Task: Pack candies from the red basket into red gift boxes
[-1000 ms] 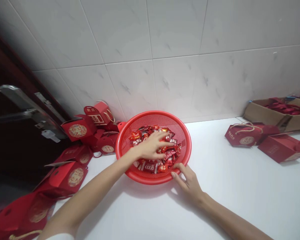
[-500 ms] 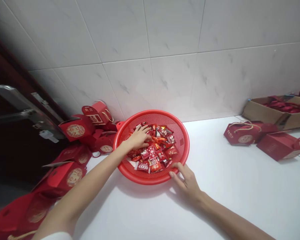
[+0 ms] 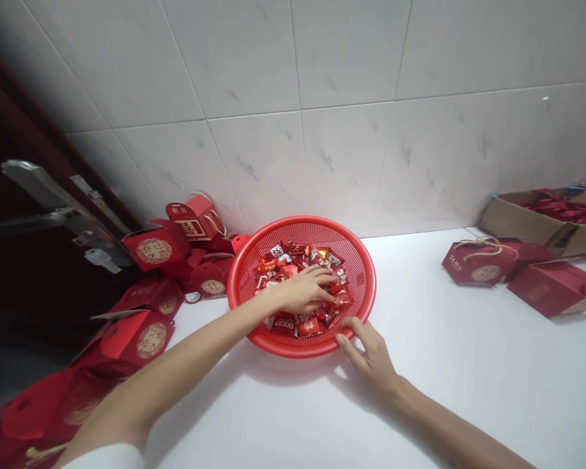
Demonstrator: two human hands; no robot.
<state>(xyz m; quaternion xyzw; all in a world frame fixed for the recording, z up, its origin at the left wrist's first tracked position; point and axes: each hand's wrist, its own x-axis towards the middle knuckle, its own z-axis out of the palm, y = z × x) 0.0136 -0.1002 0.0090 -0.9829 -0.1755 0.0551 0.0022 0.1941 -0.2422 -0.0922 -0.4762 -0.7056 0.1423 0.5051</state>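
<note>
A round red plastic basket (image 3: 301, 352) with perforated sides stands on the white table. Inside it lies a heap of wrapped candies (image 3: 308, 327), mostly red, some with white or gold. My left hand (image 3: 306, 288) rests over the heap with its fingers spread, palm down, touching the candies; its palm hides some of them. At the basket's near right rim, my right hand (image 3: 368, 355) pinches the edge, thumb outside and fingers over the rim.
Several red gift boxes (image 3: 151, 251) with gold emblems line the left side by a dark door with a metal handle (image 3: 34, 221). To the right are red boxes (image 3: 483, 264) with cord handles and a cardboard box (image 3: 527, 218) holding red items. A tiled wall stands behind.
My left hand has moved right across the candies, from the basket's left part to its middle. The right hand keeps its hold on the rim. The view has shifted slightly.
</note>
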